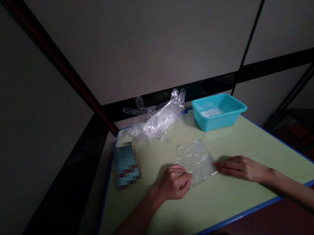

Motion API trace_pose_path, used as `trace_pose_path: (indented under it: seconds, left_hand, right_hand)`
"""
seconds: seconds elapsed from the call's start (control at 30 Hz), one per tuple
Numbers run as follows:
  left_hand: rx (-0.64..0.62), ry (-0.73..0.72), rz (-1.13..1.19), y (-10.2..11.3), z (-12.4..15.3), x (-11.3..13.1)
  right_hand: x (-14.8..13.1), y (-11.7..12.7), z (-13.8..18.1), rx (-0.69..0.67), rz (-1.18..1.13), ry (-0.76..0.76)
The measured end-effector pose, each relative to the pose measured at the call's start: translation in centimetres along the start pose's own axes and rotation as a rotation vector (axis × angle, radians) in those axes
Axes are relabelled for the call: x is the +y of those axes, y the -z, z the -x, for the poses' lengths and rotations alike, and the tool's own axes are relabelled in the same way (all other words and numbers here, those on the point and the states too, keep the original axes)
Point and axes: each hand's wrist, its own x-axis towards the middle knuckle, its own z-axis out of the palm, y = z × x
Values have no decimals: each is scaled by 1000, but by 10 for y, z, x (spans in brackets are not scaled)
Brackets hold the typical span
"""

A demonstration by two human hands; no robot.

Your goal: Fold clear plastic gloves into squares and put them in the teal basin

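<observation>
A small clear plastic bag point(195, 159) lies flat on the pale green table point(242, 191). My left hand point(173, 183) is curled, its fingertips pinching the bag's near left corner. My right hand point(240, 168) rests on the table with fingers stretched together, their tips touching the bag's near right corner. Both forearms reach in from the near edge.
A heap of clear plastic gloves point(157, 119) lies at the far left of the table. A turquoise tub point(218, 111) stands at the far right with something pale inside. A blurred blue packet point(126, 164) sits near the left edge. Walls and dark rails surround the table.
</observation>
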Motion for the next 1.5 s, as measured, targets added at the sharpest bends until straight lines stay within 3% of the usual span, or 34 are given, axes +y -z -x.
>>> trace_pose_path:
  seconds: [0.17, 0.4, 0.83, 1.1, 1.5]
  left_hand:
    - [-5, -2, -11, 0, 0, 0]
    - [-15, 1, -8, 0, 0, 0]
    - [4, 2, -10, -1, 1, 0]
    - [-16, 11, -9, 0, 0, 0]
    - [21, 16, 86, -1, 4, 0]
  right_hand:
    - [1, 0, -4, 56, 47, 52]
    - [2, 2, 4, 81, 50, 14]
    - [7, 5, -6, 9, 134, 144]
    - [19, 0, -13, 35, 75, 97]
    - [32, -3, -19, -78, 129, 108]
